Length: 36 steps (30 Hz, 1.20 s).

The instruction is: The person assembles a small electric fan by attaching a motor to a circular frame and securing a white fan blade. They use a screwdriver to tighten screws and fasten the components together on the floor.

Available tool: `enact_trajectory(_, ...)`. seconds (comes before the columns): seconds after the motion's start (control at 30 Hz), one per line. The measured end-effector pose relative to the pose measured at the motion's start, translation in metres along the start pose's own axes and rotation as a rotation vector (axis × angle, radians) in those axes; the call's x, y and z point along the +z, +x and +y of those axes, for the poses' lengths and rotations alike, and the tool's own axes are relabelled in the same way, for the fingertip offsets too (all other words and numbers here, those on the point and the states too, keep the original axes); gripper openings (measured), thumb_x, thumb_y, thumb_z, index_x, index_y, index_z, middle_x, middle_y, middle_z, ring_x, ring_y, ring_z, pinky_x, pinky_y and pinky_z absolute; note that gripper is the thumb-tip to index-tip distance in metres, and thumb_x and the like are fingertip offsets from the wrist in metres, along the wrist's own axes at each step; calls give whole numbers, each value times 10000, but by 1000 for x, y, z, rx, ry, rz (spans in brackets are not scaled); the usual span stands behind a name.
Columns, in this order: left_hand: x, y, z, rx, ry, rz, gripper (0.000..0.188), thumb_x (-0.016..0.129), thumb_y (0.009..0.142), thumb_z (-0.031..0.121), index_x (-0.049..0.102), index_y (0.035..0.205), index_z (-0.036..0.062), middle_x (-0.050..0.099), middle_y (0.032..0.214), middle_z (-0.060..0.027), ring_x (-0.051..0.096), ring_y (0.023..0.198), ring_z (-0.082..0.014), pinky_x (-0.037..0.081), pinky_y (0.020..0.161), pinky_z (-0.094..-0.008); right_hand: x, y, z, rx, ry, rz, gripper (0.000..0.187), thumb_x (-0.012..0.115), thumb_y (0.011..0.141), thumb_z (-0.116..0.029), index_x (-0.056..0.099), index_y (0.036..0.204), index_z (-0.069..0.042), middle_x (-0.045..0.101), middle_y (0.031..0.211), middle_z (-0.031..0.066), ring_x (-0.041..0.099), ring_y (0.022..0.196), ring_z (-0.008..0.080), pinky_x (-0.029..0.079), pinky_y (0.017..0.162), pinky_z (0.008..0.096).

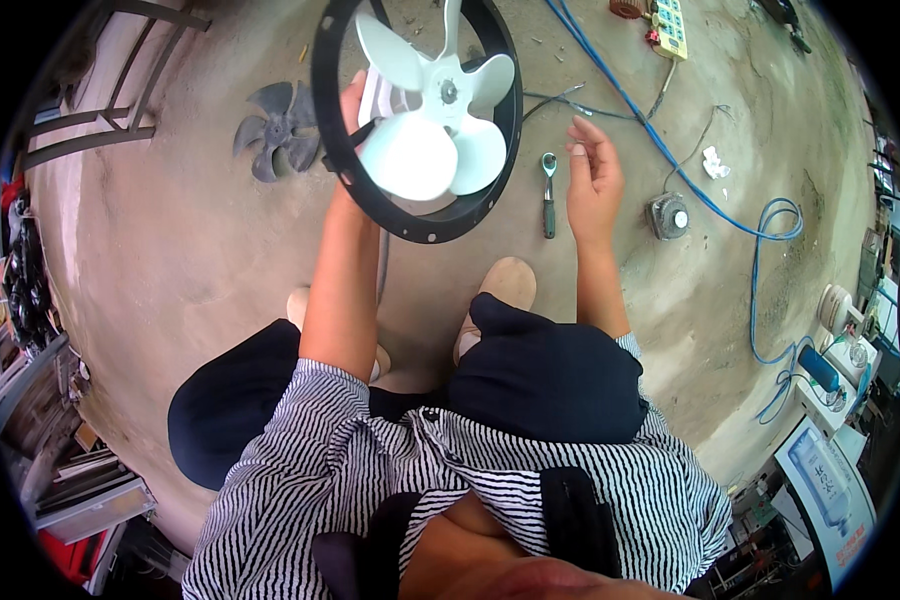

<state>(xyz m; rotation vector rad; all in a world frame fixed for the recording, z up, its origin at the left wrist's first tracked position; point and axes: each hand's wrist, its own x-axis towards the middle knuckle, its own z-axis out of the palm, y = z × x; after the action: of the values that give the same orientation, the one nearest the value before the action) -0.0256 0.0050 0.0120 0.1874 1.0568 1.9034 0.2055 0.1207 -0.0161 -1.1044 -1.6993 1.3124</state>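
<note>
A fan (pixel 410 155) with pale white blades inside a black ring frame (pixel 495 200) is held up in front of me. My left hand (pixel 352 100) grips it from behind at the ring's left side, and most of its fingers are hidden by the frame and blades. My right hand (pixel 595 185) hovers to the right of the fan, holding nothing, its fingers extended and slightly curved. Between that hand and the ring, a ratchet wrench (pixel 549 195) with a dark green handle lies on the floor. Left of the ring rests a loose dark grey fan blade (pixel 276 132).
A small motor (pixel 667 216) sits on the concrete floor to the right, near a crumpled white scrap (pixel 714 163). Blue cable (pixel 650 130) runs down the right side. At the far right stands a yellow-and-white power strip (pixel 668 30). A metal rack (pixel 120 130) is at upper left.
</note>
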Motion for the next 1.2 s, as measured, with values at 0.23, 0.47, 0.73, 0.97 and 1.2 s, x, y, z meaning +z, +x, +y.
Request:
enact_trajectory(0.23,-21,1,17,58,-230,-20,602,470,969,505,490,1360,48,598,1292,-129,617,1150,-278,548,935,-448,3,-4,0,120,97,-46,306,484,1018,-107,581,1290,-5,645,1195,100,600,1080,160,451,960,293)
enact_trajectory(0.47,8,4,35,-68,-407,-66,589,530,944,477,506,1371,71,543,1368,-103,492,1287,-269,372,1120,-424,27,-28,-19,53,102,-433,358,492,1043,-278,592,1288,-36,676,1087,98,620,1044,173,463,913,299)
enact_trajectory(0.73,7,8,26,-98,-539,-424,518,500,961,458,529,1341,109,582,1306,-128,546,1195,-338,467,987,-514,23,-20,-27,-386,-353,-239,212,663,914,-253,654,961,-47,654,819,117,616,717,324,479,638,399)
enact_trajectory(0.97,-9,8,52,58,-739,-296,538,528,944,451,525,1333,80,567,1325,-160,489,1245,-358,337,1116,-578,-71,13,-65,-495,-484,-21,137,697,890,-160,653,896,-30,652,817,99,606,721,275,473,663,336)
enact_trajectory(1.2,-29,8,68,197,-788,-196,561,514,921,495,578,1238,36,588,1220,-152,512,1090,-343,310,1136,-616,-133,4,-59,-422,-823,69,107,654,927,-141,649,918,-34,615,809,90,591,716,260,464,653,337)
